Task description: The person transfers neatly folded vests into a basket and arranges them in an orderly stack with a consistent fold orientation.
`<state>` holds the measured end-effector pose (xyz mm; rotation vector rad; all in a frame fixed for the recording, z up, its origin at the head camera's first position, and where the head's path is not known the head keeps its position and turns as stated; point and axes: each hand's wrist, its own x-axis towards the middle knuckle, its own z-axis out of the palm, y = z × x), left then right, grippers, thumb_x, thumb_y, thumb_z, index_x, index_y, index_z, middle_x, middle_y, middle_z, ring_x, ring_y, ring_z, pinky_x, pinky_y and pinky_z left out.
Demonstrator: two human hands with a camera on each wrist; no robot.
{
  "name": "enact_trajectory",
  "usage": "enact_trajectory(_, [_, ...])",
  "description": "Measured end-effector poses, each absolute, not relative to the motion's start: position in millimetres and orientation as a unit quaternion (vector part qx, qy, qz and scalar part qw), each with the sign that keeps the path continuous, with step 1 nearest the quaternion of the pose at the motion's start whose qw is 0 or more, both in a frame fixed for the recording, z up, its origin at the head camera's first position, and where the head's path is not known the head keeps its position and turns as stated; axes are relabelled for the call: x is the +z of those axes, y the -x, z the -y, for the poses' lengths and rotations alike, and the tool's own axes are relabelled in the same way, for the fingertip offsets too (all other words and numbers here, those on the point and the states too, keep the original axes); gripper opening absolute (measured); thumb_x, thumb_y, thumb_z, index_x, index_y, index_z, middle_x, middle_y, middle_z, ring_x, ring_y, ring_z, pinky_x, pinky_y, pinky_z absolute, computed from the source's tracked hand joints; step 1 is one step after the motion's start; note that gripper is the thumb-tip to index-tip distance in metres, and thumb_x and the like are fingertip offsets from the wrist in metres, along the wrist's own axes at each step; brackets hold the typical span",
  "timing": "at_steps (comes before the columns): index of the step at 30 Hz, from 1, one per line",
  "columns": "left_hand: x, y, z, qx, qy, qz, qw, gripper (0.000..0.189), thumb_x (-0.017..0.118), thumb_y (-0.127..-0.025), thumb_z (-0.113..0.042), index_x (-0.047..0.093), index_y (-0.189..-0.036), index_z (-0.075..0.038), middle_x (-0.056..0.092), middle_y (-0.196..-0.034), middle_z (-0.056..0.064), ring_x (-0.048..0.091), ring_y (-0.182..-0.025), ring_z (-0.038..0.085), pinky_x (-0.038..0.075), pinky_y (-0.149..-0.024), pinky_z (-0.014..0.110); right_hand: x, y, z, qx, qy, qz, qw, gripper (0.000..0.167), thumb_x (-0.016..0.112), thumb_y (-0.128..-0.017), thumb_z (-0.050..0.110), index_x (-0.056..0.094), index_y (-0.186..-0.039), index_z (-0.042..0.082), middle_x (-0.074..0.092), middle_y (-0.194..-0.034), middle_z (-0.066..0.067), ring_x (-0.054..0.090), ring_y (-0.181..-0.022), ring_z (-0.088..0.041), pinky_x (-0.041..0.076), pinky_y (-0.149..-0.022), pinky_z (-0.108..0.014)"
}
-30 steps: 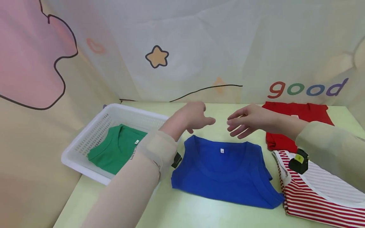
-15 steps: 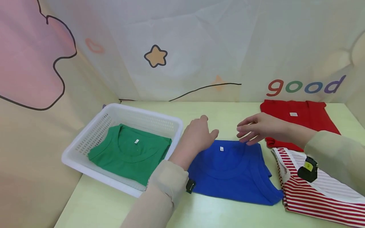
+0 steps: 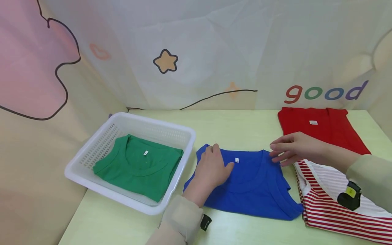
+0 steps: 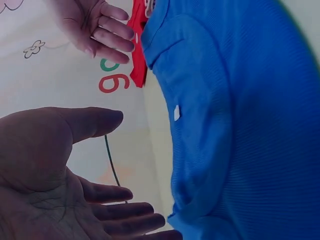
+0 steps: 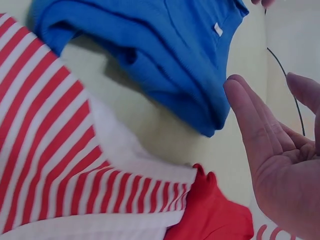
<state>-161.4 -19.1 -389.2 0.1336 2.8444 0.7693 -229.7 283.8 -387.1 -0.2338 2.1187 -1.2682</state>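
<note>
A folded blue shirt (image 3: 248, 190) with a small white neck label lies on the table between my two hands. Over its left part is my left hand (image 3: 211, 168), fingers extended and thumb apart; in the left wrist view this hand (image 4: 90, 190) holds nothing. My right hand (image 3: 298, 148) hovers by the shirt's upper right corner, palm turned inward. From the right wrist, the same hand (image 5: 280, 150) shows straight fingers close to the edge of the blue shirt (image 5: 165, 55), with nothing in its grasp.
Left of the blue shirt stands a white plastic basket (image 3: 114, 192) holding a folded green shirt (image 3: 144, 173). A red shirt (image 3: 321, 131) lies at the back right, with a red-and-white striped shirt (image 3: 337, 217) in front of it. A printed cloth backdrop (image 3: 214, 51) rises behind the table.
My left hand has come down and toward me, onto the left side of the blue shirt. My right hand has moved right and lower, to the shirt's right corner.
</note>
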Motion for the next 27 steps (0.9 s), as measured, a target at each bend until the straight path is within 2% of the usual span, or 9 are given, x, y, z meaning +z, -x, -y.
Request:
enact_trajectory(6, [-402,151,25,0.274,-0.041,-0.956,0.094,0.078,0.069,-0.105,-0.031,0.033,-0.158,0.013,0.04,-0.161,0.032,0.042,-0.15,0.045,0.04,-0.123,0.051,-395,224,-300,-0.479,0.077,-0.809,0.334,0.061,0.06,-0.111,0.027,0.043,-0.153,-0.015,0.068,-0.137,-0.028,0.074,-0.117,-0.037,0.064,-0.091,-0.04])
enact_trajectory(15, [-416,146,32,0.278,-0.02,-0.958,0.073,0.078,0.071,-0.102,-0.03,0.035,-0.156,0.014,0.042,-0.158,0.032,0.047,-0.144,0.047,0.046,-0.117,0.053,-402,224,-310,-0.465,0.07,-0.813,0.343,0.066,0.061,-0.11,0.029,0.041,-0.153,-0.017,0.069,-0.134,-0.028,0.075,-0.115,-0.037,0.064,-0.09,-0.04])
enact_trajectory(22, [-422,145,36,0.286,0.01,-0.956,0.058,0.079,0.072,-0.102,-0.028,0.033,-0.157,0.013,0.035,-0.162,0.036,0.041,-0.148,0.05,0.045,-0.117,0.058,-408,221,-312,-0.462,0.054,-0.806,0.366,0.067,0.061,-0.11,0.03,0.041,-0.152,-0.018,0.071,-0.132,-0.026,0.076,-0.112,-0.035,0.064,-0.09,-0.04])
enact_trajectory(27, [-424,148,37,0.273,0.031,-0.959,0.063,0.08,0.072,-0.102,-0.029,0.032,-0.157,0.013,0.038,-0.158,0.04,0.049,-0.14,0.051,0.05,-0.11,0.061,-415,221,-313,-0.473,0.043,-0.794,0.38,0.067,0.061,-0.11,0.029,0.039,-0.152,-0.019,0.073,-0.129,-0.026,0.077,-0.11,-0.036,0.065,-0.089,-0.042])
